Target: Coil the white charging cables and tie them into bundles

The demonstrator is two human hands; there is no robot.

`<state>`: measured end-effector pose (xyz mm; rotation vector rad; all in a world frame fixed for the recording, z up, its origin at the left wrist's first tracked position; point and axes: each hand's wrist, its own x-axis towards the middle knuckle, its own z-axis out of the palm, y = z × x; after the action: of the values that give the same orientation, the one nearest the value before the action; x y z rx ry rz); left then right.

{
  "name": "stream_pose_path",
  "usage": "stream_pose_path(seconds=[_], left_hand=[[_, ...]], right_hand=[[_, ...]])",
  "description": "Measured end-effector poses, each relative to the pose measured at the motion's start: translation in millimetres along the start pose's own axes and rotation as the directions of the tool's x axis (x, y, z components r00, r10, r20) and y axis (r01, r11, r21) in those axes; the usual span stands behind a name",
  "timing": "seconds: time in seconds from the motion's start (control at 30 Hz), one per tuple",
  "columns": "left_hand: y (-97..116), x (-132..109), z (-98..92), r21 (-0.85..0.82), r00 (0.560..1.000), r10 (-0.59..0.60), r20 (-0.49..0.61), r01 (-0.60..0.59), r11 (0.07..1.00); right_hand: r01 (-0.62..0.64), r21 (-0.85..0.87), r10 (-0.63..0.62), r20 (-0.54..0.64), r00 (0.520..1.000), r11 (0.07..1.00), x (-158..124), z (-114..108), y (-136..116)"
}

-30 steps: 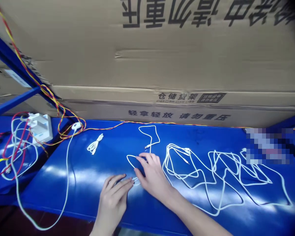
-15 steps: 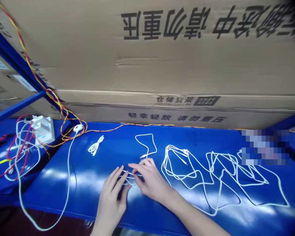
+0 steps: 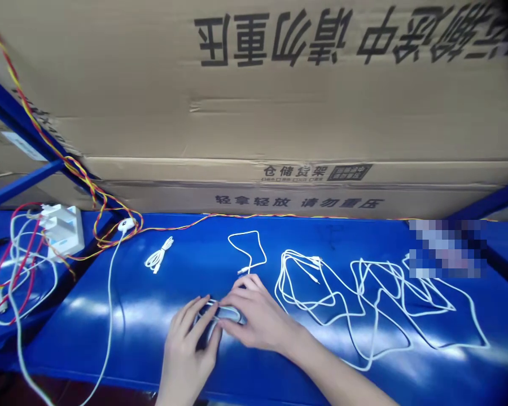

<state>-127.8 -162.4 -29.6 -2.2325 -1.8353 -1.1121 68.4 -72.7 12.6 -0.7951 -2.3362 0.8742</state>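
Cable (image 3: 220, 310) gathered into a few flat loops, near centre of the blue tabletop (image 3: 322, 237). Left hand (image 3: 186, 349) closed over the loops' left end, fingers laid along them; right hand (image 3: 258, 318) pinched on the right end, fingertips together on the strands. The cable's free end runs far from the hands in one open curl, its plug lying just beyond the right knuckles. Risks, as I judge them: the loops are thin, springy and held only by fingertips, so a slack pinch on either side would likely let them fan out across the slick top. The free curl lies near the big white tangle (image 3: 364, 304) to the right; drawing it in at a slant could drag it across those strands and hook one. The right forearm crosses close to the tangle's near edge, so a wide elbow sweep might pull it along or push it off the near lip. The plug could catch between fingers. Small tied bundle (image 3: 157, 256) sits well apart on the left; red-yellow wires (image 3: 97, 214) and charger (image 3: 61, 228) farther left, out of reach of trouble. Boxes (image 3: 279, 124) wall the far side.
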Motion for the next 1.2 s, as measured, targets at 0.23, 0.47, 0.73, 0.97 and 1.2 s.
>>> stream_pose_path(seconds=[0.23, 0.47, 0.73, 0.97, 1.2], left_hand=[[-2, -5, 3.7, -0.053, 0.999, -0.029, -0.021, 0.028, 0.998], [-2, -7, 5.8, -0.079, 0.997, -0.077, -0.014, 0.076, 0.994], [-2, -10, 6.5, -0.077, 0.996, -0.090, -0.017, 0.088, 0.993], [-3, -10, 6.7, -0.087, 0.995, -0.100, 0.010, 0.100, 0.991], [-2, -7, 4.8, -0.087, 0.993, -0.111, 0.037, 0.114, 0.990]], right_hand=[[0.042, -0.020, -0.041, 0.045, 0.998, 0.999, 1, -3, 4], [0.016, -0.022, -0.015, 0.069, 0.998, 1.000, 1, -4, 2], [0.007, -0.022, -0.005, 0.082, 0.997, 1.000, 1, -5, 0], [0.018, -0.050, -0.013, 0.090, 0.996, 0.999, 1, -4, 0], [0.012, -0.017, -0.010, 0.067, 0.998, 1.000, 0, -4, 1]])
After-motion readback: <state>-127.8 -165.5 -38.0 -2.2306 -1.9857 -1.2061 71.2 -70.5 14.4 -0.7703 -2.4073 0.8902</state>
